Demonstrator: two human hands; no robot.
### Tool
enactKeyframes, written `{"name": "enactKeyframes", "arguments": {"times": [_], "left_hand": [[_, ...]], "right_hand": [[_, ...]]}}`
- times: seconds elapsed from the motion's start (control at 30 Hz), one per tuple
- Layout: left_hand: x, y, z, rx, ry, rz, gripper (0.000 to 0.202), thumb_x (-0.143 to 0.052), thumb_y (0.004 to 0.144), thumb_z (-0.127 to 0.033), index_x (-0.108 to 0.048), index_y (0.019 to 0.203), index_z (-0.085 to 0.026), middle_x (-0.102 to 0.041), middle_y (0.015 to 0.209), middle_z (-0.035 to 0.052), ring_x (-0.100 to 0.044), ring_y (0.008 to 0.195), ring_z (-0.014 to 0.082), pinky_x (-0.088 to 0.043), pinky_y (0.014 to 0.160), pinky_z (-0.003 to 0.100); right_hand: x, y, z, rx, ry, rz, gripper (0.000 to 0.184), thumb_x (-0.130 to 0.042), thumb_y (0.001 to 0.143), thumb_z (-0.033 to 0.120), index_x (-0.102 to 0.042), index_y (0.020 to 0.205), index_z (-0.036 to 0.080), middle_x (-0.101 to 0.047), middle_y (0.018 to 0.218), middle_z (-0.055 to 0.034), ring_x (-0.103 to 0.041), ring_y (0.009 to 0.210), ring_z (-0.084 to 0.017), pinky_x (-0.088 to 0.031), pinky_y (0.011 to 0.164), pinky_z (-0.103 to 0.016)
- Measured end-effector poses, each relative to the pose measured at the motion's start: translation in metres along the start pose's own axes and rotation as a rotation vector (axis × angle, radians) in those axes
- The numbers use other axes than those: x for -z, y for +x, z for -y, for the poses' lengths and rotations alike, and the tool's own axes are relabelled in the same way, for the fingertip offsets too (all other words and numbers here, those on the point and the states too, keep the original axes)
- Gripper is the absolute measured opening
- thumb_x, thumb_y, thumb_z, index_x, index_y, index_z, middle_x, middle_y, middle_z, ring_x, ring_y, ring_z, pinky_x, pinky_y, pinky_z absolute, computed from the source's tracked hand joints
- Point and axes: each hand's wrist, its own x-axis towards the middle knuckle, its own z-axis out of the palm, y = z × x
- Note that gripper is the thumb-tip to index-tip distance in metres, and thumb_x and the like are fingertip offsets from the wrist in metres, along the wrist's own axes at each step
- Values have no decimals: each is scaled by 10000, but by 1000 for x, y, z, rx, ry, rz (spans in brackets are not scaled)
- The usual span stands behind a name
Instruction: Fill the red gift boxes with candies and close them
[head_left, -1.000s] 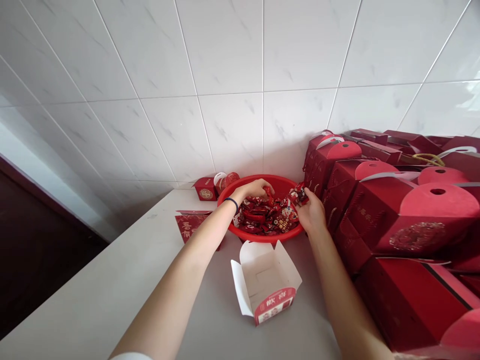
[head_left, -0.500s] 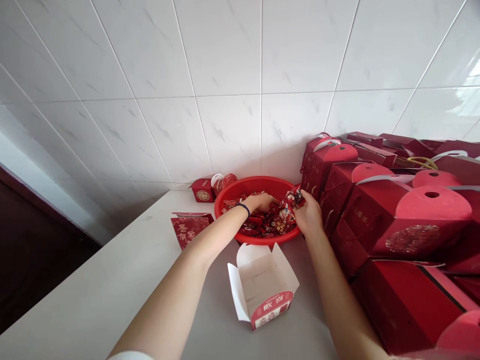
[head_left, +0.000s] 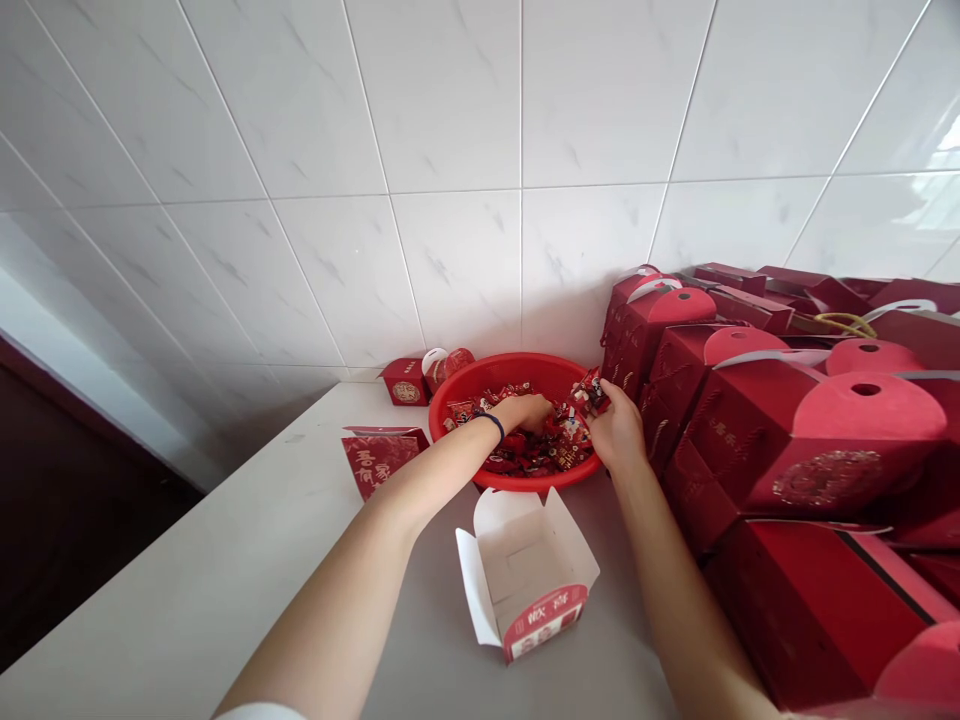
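Observation:
A red plastic basin holds many small red-wrapped candies. My left hand, a dark band at its wrist, reaches down into the basin. Its fingers are curled in among the candies, and their tips are hidden. At the basin's right rim, my right hand grips a few red-wrapped candies between thumb and fingers. In front of the basin sits an unfolded carton, white inside with a red printed front. Its flaps stand up and its inside is bare.
Stacked dark red gift boxes crowd the right side, close to my right forearm. Left of the basin stand a small red box and a red printed carton. The white table meets a tiled wall behind.
My left hand has shifted slightly right within the basin, its fingers more curled. My right hand stays at the rim, with the candies in it turned a little.

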Motion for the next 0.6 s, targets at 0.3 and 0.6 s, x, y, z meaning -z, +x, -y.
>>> {"name": "enactKeyframes", "arguments": {"times": [0.3,0.6], "left_hand": [[37,-51,0,-88,-363,-283,454,-617,833,-581,-637,773,-132,-556,657,-13,-466,599,119,-400,583,255],[36,-150,-29,-198,-662,-21,498,-720,779,-590,-701,1051,-172,-610,688,-17,-526,583,119,-400,594,252]], "right_hand": [[-9,-15,11,-32,-98,14,256,-783,656,309,-590,759,176,-673,634,9,-595,512,-101,-483,466,-192],[-30,-49,39,81,-297,233,364,-810,618,418,-640,820,167,-602,590,34,-490,423,-78,-329,343,-182]]}}
